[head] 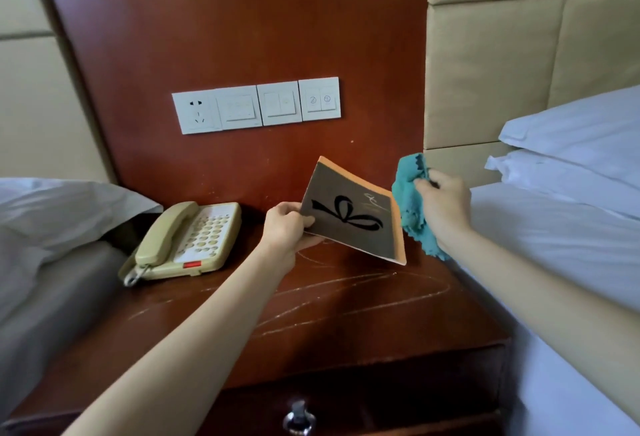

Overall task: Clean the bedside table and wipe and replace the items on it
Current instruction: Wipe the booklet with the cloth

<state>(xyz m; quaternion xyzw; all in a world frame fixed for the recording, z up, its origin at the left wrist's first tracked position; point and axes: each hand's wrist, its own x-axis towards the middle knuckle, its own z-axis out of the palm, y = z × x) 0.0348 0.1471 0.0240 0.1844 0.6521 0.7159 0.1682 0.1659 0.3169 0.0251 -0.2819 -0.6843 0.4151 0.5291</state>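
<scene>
- The left grip (285, 224) pinches the booklet (349, 214) by its left edge, thumb on the cover. It holds the booklet tilted, clear of the bench (346, 307), probably to open the cover to wiping.
- The right grip (443, 203) is curled round a bunched teal cloth (408, 193), which meets the booklet's right edge.
- The telephone (187, 238) sits at the bench's back left corner, apart from the work.

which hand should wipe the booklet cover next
Right. The right hand grips the teal cloth just beside the booklet, while the left hand is busy holding that booklet up.
</scene>
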